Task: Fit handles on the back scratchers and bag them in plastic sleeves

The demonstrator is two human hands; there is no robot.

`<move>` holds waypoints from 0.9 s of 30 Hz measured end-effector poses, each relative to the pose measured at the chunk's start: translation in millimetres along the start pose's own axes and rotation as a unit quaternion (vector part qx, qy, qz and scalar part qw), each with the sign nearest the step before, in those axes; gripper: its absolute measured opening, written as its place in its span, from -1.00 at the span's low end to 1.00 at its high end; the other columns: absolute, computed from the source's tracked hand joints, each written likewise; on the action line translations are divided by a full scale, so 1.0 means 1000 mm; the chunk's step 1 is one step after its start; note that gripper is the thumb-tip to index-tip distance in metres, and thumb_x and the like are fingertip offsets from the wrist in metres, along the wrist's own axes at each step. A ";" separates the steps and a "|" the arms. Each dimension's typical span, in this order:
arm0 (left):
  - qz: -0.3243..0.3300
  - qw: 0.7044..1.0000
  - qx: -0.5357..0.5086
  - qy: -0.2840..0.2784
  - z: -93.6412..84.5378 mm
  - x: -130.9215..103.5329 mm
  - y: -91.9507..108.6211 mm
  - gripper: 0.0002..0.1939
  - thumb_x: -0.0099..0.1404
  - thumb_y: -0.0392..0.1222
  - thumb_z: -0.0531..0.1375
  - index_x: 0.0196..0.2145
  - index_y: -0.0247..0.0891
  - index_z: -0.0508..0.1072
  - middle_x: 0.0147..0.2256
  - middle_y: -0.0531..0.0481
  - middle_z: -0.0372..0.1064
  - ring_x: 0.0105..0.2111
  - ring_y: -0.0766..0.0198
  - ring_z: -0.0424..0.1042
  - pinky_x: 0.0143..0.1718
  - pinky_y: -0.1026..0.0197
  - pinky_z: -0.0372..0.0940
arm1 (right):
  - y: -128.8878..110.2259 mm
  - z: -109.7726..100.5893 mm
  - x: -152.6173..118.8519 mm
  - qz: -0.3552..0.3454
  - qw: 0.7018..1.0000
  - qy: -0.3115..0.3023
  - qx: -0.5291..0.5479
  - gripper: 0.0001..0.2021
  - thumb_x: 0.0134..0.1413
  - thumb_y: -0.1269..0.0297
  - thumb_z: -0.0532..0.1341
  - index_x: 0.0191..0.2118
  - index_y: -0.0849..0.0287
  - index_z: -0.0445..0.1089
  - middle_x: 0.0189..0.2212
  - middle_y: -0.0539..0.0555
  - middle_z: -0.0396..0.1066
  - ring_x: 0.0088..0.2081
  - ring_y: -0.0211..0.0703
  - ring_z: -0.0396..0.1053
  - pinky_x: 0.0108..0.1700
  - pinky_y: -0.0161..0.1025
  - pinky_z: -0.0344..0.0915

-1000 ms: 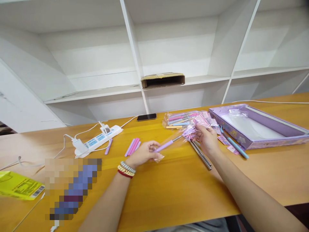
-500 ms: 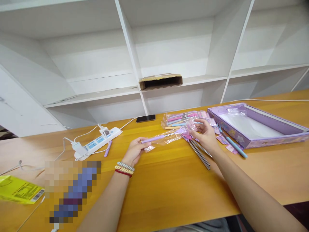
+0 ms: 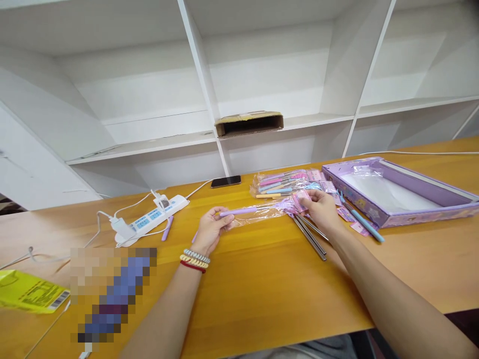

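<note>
A clear plastic packet with a purple-handled stick (image 3: 243, 212) inside is stretched level between my two hands above the table. My left hand (image 3: 210, 230) pinches its handle end. My right hand (image 3: 321, 208) is closed on the other end, where a pink printed card (image 3: 300, 200) shows at the fingertips. Several bare metal rods (image 3: 310, 238) lie on the table just below my right hand. Behind it is a pile of wrapped sticks (image 3: 275, 185) in pink, blue, yellow and purple. A stick with a blue handle (image 3: 363, 224) lies to its right.
At the right stands a shallow purple box (image 3: 419, 219) with clear wrappers inside. A phone (image 3: 226, 182) and a white power strip (image 3: 151, 219) with cables lie at the back left. A yellow package (image 3: 32, 293) sits far left. White shelving holds a cardboard box (image 3: 250, 123).
My right hand has turned, its fingers now closer together around the card end. My left hand has shifted slightly up, and the packet lies flatter between them.
</note>
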State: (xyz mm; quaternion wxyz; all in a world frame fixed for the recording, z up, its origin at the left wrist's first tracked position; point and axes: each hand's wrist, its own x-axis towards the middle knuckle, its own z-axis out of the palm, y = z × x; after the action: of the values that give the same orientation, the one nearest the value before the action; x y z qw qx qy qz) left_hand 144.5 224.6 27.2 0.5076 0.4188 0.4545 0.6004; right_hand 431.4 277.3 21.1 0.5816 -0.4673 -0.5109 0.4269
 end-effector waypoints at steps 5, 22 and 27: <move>0.028 0.999 -0.002 0.031 0.001 0.003 -0.001 -0.59 -0.10 -0.28 0.36 -0.31 -0.31 0.27 -0.56 0.12 0.34 -0.61 0.46 0.29 -0.59 0.39 0.19 | -0.004 0.002 -0.002 0.027 0.998 -0.041 0.037 -0.79 -0.26 0.38 0.21 -0.41 0.15 0.18 -0.60 -0.07 0.27 -0.64 -0.31 0.24 -0.63 -0.33 0.28; 0.098 0.969 0.219 0.053 0.034 0.073 -0.004 -0.57 -0.14 -0.22 0.35 -0.31 -0.23 0.27 -0.29 0.01 0.36 -0.48 0.36 0.38 -0.42 0.24 0.28 | -0.026 -0.031 0.039 0.052 0.998 -0.023 -0.006 -0.69 -0.24 0.37 0.30 -0.25 0.26 0.39 -0.48 0.01 0.36 -0.56 -0.31 0.32 -0.43 -0.25 0.42; 0.177 0.891 0.414 0.064 0.073 0.138 -0.010 -0.83 -0.07 -0.22 0.30 -0.48 -0.28 0.41 -0.36 -0.04 0.37 -0.31 0.23 0.36 -0.19 0.16 0.24 | -0.017 -0.046 0.092 0.049 0.998 0.016 -0.043 -0.71 -0.27 0.46 0.28 -0.27 0.28 0.38 -0.49 0.02 0.36 -0.59 -0.31 0.32 -0.44 -0.25 0.44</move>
State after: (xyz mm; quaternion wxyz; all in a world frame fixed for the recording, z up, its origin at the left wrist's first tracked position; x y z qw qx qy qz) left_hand 198.6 371.2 40.0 0.1438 0.6253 0.6116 0.4629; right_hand 487.5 358.3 54.0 0.5477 -0.5232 -0.4954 0.4252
